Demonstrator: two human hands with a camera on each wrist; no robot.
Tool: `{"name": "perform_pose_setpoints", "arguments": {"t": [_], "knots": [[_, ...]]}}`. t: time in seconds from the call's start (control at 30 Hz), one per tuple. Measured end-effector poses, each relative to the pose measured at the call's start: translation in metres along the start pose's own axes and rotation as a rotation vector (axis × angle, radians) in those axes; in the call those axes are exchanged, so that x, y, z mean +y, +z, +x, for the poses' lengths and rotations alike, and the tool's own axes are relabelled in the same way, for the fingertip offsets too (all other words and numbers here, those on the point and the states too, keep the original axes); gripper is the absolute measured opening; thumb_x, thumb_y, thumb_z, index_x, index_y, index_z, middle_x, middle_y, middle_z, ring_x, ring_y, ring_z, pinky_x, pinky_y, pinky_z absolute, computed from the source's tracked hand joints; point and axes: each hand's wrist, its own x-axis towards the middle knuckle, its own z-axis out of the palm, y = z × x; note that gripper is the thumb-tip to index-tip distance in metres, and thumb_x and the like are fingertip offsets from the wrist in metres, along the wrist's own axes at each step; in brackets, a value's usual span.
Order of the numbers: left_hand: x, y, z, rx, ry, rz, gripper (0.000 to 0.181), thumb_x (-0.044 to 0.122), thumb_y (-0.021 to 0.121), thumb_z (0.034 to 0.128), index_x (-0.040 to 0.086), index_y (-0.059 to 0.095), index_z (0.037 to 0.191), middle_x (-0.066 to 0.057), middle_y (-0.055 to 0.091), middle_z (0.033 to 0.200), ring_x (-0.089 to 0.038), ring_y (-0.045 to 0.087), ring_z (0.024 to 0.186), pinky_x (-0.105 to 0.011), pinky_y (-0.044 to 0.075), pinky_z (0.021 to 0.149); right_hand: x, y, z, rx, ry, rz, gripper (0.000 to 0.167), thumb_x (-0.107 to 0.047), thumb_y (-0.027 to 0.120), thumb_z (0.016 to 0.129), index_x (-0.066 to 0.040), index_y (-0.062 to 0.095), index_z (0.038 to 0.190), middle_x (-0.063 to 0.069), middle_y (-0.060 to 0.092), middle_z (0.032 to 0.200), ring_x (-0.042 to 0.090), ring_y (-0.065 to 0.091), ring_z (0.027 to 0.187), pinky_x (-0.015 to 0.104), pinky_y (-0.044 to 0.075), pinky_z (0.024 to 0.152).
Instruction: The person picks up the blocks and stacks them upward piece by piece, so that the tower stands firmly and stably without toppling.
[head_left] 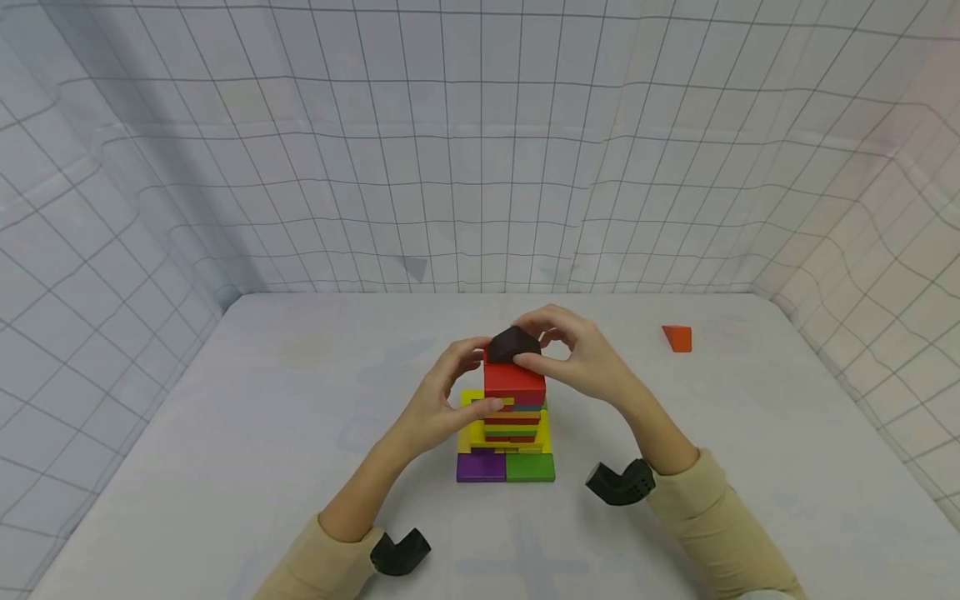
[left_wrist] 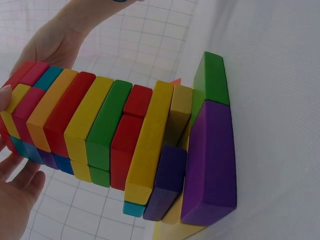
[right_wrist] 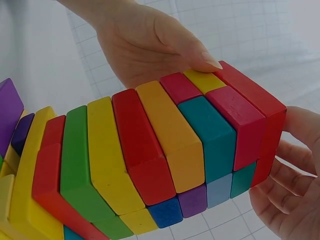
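A tower of coloured wooden blocks stands upright on the table. A dark block sits at its very top, above red blocks. My right hand pinches the dark block, thumb in front and fingers behind. At the tower's left side is my left hand. Its thumb touches a small yellow block just below the red ones, and the other fingers arch loosely beside the top. Both wrist views show the layered blocks sideways; the dark block is hidden there. A purple block and a green block lie at the base.
An orange-red wedge block lies apart at the back right of the white table. Grid-patterned cloth hangs at the back and both sides. Black wrist devices are near both sleeves.
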Motion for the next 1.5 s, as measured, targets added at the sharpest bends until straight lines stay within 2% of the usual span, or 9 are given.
{"name": "perform_pose_setpoints", "arguments": {"t": [0.4, 0.57, 0.7, 0.8, 0.9, 1.0, 1.17, 1.37, 1.5], "knots": [[0.0, 0.0, 0.0, 0.002, 0.0, 0.0, 0.064, 0.002, 0.069, 0.0788, 0.006, 0.037, 0.134, -0.009, 0.041, 0.134, -0.024, 0.044, 0.119, -0.043, 0.036, 0.102, 0.003, 0.0, 0.0, 0.003, -0.009, -0.025, 0.034, -0.001, 0.071, 0.077, -0.002, 0.06, 0.109, 0.008, 0.062, 0.103, 0.016, 0.054, 0.09, 0.031, 0.049, 0.076], [0.0, 0.0, 0.0, 0.002, 0.001, 0.002, 0.064, 0.004, 0.069, 0.0794, 0.006, 0.037, 0.135, -0.01, 0.041, 0.134, -0.024, 0.044, 0.119, -0.044, 0.036, 0.101, -0.006, -0.009, 0.0, 0.042, 0.046, -0.025, 0.036, 0.001, 0.065, 0.081, 0.003, 0.055, 0.115, 0.013, 0.06, 0.105, 0.018, 0.053, 0.094, 0.031, 0.048, 0.08], [0.0, -0.001, -0.001, -0.002, -0.001, 0.005, 0.064, 0.008, 0.069, 0.0803, 0.006, 0.037, 0.135, -0.01, 0.041, 0.134, -0.026, 0.044, 0.12, -0.045, 0.036, 0.101, 0.025, -0.039, -0.008, 0.255, 0.154, -0.054, 0.03, -0.001, 0.058, 0.087, 0.007, 0.054, 0.116, 0.019, 0.058, 0.106, 0.011, 0.053, 0.093, 0.02, 0.045, 0.081], [0.001, 0.0, -0.001, -0.006, -0.006, 0.01, 0.064, 0.008, 0.069, 0.0803, 0.005, 0.036, 0.135, -0.011, 0.041, 0.135, -0.026, 0.044, 0.12, -0.045, 0.035, 0.101, 0.078, -0.066, -0.027, 0.451, 0.283, -0.174, 0.028, -0.01, 0.058, 0.089, 0.004, 0.057, 0.113, 0.017, 0.059, 0.104, 0.005, 0.052, 0.089, 0.014, 0.043, 0.076], [0.001, 0.0, -0.001, -0.006, -0.014, 0.014, 0.065, 0.005, 0.069, 0.0794, 0.005, 0.037, 0.135, -0.01, 0.041, 0.135, -0.025, 0.044, 0.12, -0.044, 0.036, 0.102, 0.117, -0.084, -0.053, 0.577, 0.431, -0.317, 0.027, -0.01, 0.059, 0.088, 0.005, 0.058, 0.111, 0.019, 0.059, 0.104, 0.014, 0.053, 0.089, 0.016, 0.042, 0.073], [0.002, 0.0, 0.0, -0.006, -0.016, 0.015, 0.066, 0.0, 0.069, 0.0778, 0.005, 0.037, 0.135, -0.01, 0.041, 0.135, -0.025, 0.044, 0.12, -0.043, 0.035, 0.102, 0.144, -0.092, -0.077, 0.659, 0.539, -0.401, 0.027, -0.006, 0.06, 0.086, 0.007, 0.059, 0.11, 0.022, 0.056, 0.107, 0.028, 0.051, 0.094, 0.029, 0.042, 0.079], [0.002, -0.001, -0.001, -0.005, -0.002, 0.012, 0.068, -0.004, 0.07, 0.0757, 0.003, 0.036, 0.134, -0.013, 0.041, 0.135, -0.028, 0.044, 0.12, -0.046, 0.035, 0.101, 0.164, -0.093, -0.097, 0.685, 0.621, -0.452, 0.03, -0.003, 0.063, 0.084, 0.01, 0.058, 0.11, 0.028, 0.047, 0.113, 0.04, 0.043, 0.101, 0.049, 0.036, 0.086], [0.003, 0.0, 0.0, -0.008, -0.029, 0.007, 0.066, 0.002, 0.069, 0.0785, 0.006, 0.036, 0.135, -0.01, 0.042, 0.134, -0.025, 0.044, 0.12, -0.043, 0.036, 0.101, 0.171, -0.093, -0.108, 0.673, 0.728, -0.427, 0.035, -0.004, 0.063, 0.084, 0.008, 0.055, 0.116, 0.028, 0.039, 0.122, 0.04, 0.044, 0.105, 0.048, 0.04, 0.091], [0.002, -0.001, -0.001, -0.005, -0.032, 0.002, 0.065, 0.004, 0.069, 0.0796, 0.006, 0.036, 0.135, -0.01, 0.043, 0.132, -0.025, 0.045, 0.119, -0.043, 0.037, 0.101, 0.174, -0.092, -0.111, 0.667, 0.739, -0.427, 0.036, -0.003, 0.063, 0.084, 0.007, 0.054, 0.118, 0.028, 0.044, 0.116, 0.039, 0.046, 0.103, 0.046, 0.042, 0.089]]}}
